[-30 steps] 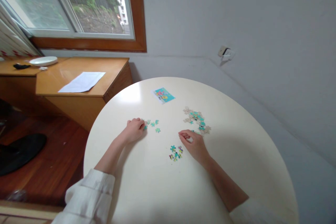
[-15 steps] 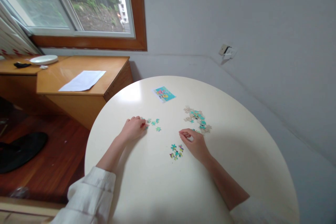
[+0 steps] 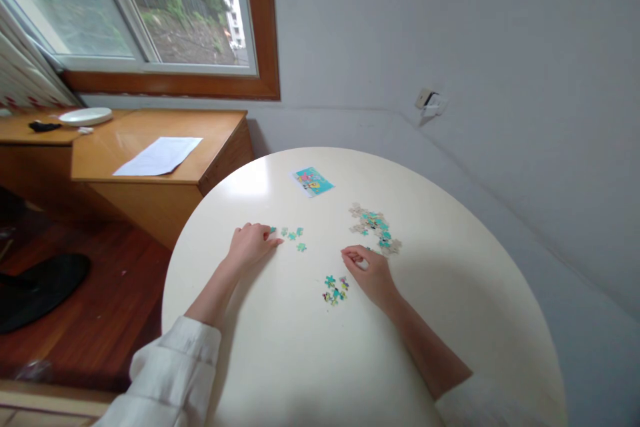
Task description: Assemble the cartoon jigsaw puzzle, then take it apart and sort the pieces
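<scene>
My left hand [image 3: 250, 242] rests at the left of the small teal puzzle pieces [image 3: 293, 236], thumb and index finger apart. One teal puzzle piece [image 3: 273, 230] lies right at its index fingertip. My right hand [image 3: 370, 273] hovers or rests over the table's middle, its thumb and fingertips pressed together; whether anything is between them I cannot make out. Just beyond it spreads a heap of puzzle pieces [image 3: 374, 221], some teal, some with grey backs up. Nearer me, between the hands, sits a small cluster of teal, yellow and purple puzzle pieces [image 3: 336, 290].
A picture card [image 3: 313, 181] in teal, pink and yellow lies toward the far edge of the round white table [image 3: 280, 360]. Left of it, a wooden desk [image 3: 220, 130] bears a paper sheet [image 3: 159, 156] and a white plate [image 3: 86, 116]. A wall [image 3: 380, 33] stands behind.
My left thumb and index finger have spread apart, and the teal piece by the fingertip shows more clearly. My right hand has stayed put with its fingertips together.
</scene>
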### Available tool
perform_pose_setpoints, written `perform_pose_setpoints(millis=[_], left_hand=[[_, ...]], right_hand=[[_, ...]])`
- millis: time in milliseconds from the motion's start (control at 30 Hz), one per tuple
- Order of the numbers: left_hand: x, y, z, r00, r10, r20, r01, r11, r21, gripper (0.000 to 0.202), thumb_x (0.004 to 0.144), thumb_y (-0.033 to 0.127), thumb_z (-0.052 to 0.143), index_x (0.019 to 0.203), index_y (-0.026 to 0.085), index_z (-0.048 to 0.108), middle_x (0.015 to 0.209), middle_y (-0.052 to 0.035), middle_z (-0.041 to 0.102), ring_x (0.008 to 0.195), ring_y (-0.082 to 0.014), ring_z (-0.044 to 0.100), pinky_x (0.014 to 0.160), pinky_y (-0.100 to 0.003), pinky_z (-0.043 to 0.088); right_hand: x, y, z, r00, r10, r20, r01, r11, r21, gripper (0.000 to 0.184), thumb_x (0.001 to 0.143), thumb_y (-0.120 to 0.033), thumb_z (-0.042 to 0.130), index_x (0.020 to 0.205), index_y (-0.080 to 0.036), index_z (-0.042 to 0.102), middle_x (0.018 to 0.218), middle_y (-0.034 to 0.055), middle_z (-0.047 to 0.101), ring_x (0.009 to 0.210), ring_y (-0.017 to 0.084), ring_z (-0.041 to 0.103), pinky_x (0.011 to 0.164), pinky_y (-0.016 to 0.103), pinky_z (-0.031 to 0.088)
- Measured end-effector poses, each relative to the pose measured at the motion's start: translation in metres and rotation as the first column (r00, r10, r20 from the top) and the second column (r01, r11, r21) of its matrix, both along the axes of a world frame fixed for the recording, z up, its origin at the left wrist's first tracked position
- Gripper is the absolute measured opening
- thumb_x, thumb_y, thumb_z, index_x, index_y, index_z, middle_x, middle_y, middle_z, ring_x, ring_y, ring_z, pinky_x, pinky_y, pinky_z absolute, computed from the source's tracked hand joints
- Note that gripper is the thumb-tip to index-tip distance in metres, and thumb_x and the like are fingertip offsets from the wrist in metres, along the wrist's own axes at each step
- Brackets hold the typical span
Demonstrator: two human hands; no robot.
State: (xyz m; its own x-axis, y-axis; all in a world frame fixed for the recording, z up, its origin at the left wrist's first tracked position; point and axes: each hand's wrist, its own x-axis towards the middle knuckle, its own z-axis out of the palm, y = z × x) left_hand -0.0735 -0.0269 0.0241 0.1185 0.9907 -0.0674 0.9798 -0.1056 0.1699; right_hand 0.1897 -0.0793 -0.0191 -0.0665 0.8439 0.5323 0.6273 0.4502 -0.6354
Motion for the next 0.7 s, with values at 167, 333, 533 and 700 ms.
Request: perform_pose_setpoints(millis=[167,333,533,700], left_hand=[[0.0,0.0,-0.004,0.995,0.04,0.093,-0.043,0.998,0.039,0.041,0.075,0.051,0.05,0.051,0.019,0.042,0.056,-0.0031,0.056,0.058,-0.018,0.05,0.058,-0.027,0.023],[0.006,-0.001,-0.008,0.981,0.029,0.193,-0.053,0.991,0.122,0.039,0.079,0.045,0.043,0.05,0.019,0.039,0.051,-0.0006,0.05,0.051,-0.0135,0.041,0.056,-0.026,0.022],[0.011,-0.003,-0.014,0.957,0.017,0.29,-0.08,0.975,0.208,0.039,0.08,0.04,0.04,0.048,0.019,0.038,0.051,-0.0003,0.048,0.049,-0.0113,0.034,0.052,-0.025,0.022],[0.012,-0.003,-0.016,0.944,0.029,0.329,-0.107,0.969,0.224,0.039,0.08,0.038,0.04,0.048,0.018,0.039,0.051,0.0001,0.047,0.049,-0.0105,0.034,0.052,-0.025,0.023]], right_hand=[[0.016,0.01,0.0,0.952,-0.196,0.236,0.155,0.971,0.18,0.02,0.083,-0.021,0.045,0.087,-0.018,0.064,0.084,0.0071,0.07,0.081,0.019,0.063,0.077,0.034,0.045],[0.028,0.017,-0.008,0.797,-0.32,0.512,0.301,0.946,0.122,0.03,0.086,-0.024,0.043,0.11,-0.023,0.061,0.128,0.0106,0.055,0.118,0.024,0.048,0.094,0.044,0.032],[0.028,0.018,-0.021,0.783,-0.243,0.573,0.272,0.962,0.036,0.035,0.089,-0.025,0.037,0.117,-0.022,0.058,0.13,0.0105,0.053,0.122,0.024,0.045,0.1,0.049,0.023],[0.028,0.02,-0.024,0.823,-0.242,0.514,0.253,0.966,0.049,0.035,0.089,-0.023,0.034,0.113,-0.022,0.06,0.126,0.0098,0.057,0.119,0.022,0.049,0.101,0.048,0.022]])
